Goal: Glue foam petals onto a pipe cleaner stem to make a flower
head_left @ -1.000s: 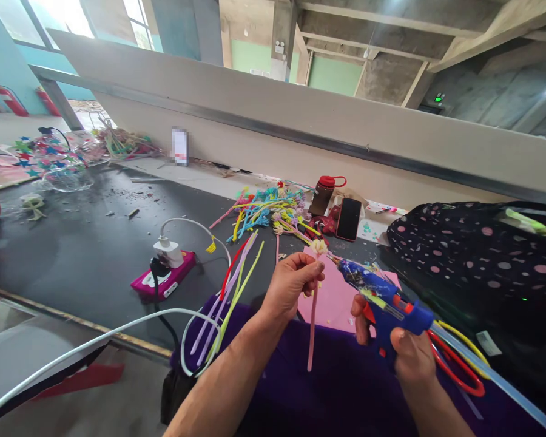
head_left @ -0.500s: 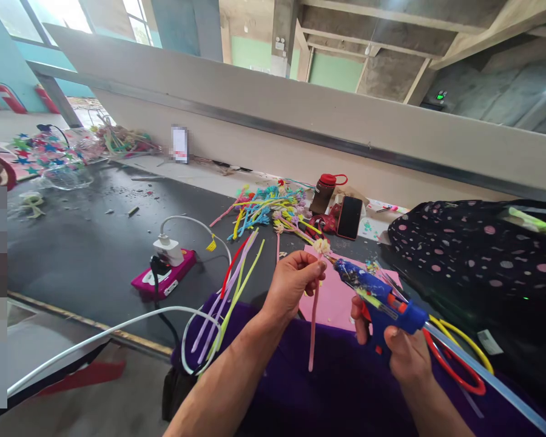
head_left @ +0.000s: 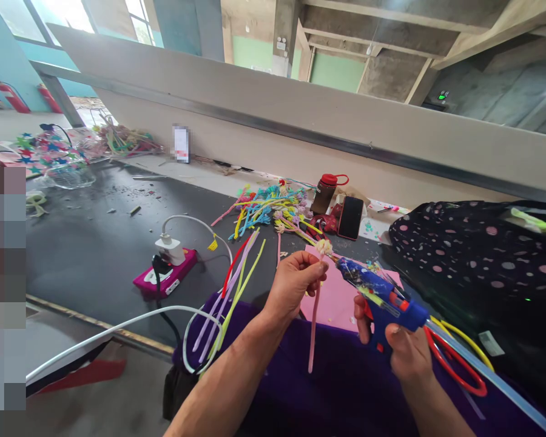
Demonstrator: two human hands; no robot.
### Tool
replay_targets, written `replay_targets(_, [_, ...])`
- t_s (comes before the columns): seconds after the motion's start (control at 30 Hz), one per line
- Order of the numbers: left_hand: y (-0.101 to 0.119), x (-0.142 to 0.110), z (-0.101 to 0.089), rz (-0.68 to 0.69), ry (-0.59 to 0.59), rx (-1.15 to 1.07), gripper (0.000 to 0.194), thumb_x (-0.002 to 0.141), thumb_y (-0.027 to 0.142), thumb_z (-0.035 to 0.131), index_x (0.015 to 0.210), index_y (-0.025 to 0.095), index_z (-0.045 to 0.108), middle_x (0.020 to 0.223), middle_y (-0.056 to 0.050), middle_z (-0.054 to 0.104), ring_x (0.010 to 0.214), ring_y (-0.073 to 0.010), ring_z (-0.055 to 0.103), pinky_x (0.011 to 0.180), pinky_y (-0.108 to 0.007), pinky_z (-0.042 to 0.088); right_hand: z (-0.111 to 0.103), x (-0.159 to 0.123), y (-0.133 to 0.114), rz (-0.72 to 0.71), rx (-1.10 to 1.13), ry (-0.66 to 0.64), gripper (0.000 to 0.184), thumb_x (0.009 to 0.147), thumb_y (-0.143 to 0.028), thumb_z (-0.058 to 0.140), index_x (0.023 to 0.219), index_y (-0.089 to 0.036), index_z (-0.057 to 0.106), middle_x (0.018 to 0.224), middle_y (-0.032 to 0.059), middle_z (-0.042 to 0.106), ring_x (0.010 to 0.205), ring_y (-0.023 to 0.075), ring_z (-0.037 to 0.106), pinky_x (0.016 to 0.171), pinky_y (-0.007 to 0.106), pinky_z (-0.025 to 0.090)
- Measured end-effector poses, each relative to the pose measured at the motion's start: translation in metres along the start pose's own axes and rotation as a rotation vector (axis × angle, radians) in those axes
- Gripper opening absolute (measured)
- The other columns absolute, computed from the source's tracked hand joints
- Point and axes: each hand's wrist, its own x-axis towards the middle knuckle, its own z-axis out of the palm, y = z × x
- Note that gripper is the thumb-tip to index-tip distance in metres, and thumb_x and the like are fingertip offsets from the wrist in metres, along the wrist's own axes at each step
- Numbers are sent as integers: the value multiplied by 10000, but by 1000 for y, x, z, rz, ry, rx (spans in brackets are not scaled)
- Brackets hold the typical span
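Observation:
My left hand [head_left: 292,283] pinches a pink pipe cleaner [head_left: 313,328] near its top, and the stem hangs straight down. A small cream pompom flower [head_left: 323,247] sits on its upper end. My right hand [head_left: 403,349] grips a blue hot glue gun [head_left: 382,297] with a red trigger. The gun's nozzle points left and touches the stem just below the flower. A clear glue stick [head_left: 491,376] runs out of the back of the gun.
A pink foam sheet [head_left: 337,297] lies under the hands. A pile of coloured pipe cleaners [head_left: 266,209], a brown bottle [head_left: 323,193] and a phone [head_left: 350,217] sit behind. A pink power strip [head_left: 166,276] is at left, a dotted black bag [head_left: 477,255] at right, red-handled scissors [head_left: 459,370] by my wrist.
Hardly anything has moved: both hands hold the same pose, with the glue gun nozzle staying at the flower's base. A blurred person at the far left edge has come further into view.

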Motion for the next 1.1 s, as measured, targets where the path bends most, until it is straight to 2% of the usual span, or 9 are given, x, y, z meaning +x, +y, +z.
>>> replay_targets(0.23, [0, -1, 0, 1, -13, 5, 259, 599, 319, 716, 634, 142, 530, 490, 14, 582, 340, -37, 422, 345, -155, 307, -1, 0, 4, 7, 11, 4, 398, 790, -533, 488, 1003, -208, 578, 768, 73, 594, 613, 200, 553, 479, 315, 401])
replay_targets(0.47, [-1, 0, 0, -2, -13, 13, 265, 583, 327, 723, 625, 139, 540, 492, 10, 585, 339, -35, 423, 343, -154, 307, -7, 1, -1, 32, -47, -79, 444, 807, -537, 471, 1058, -183, 565, 710, 64, 595, 581, 194, 554, 508, 334, 426])
replay_targets(0.7, [-1, 0, 0, 4, -7, 16, 259, 591, 323, 719, 625, 141, 538, 489, 13, 585, 340, -33, 419, 349, -151, 300, -9, 0, 4, 67, -45, -91, 418, 820, -512, 463, 1001, -165, 608, 676, 58, 599, 547, 174, 532, 555, 342, 431])
replay_targets(0.9, [-1, 1, -1, 14, -28, 12, 257, 615, 325, 706, 639, 142, 527, 497, 10, 587, 337, -32, 413, 347, -151, 293, -9, 0, 6, 57, -33, -68, 392, 820, -490, 479, 1006, -172, 611, 674, 56, 607, 543, 174, 524, 575, 350, 431])
replay_targets(1.1, [0, 0, -1, 17, -26, 15, 257, 623, 325, 702, 643, 136, 530, 497, 9, 582, 345, -30, 415, 351, -145, 295, -11, -1, 10, 40, -50, -100, 368, 842, -462, 455, 982, -166, 622, 698, 66, 618, 541, 168, 530, 601, 356, 443])
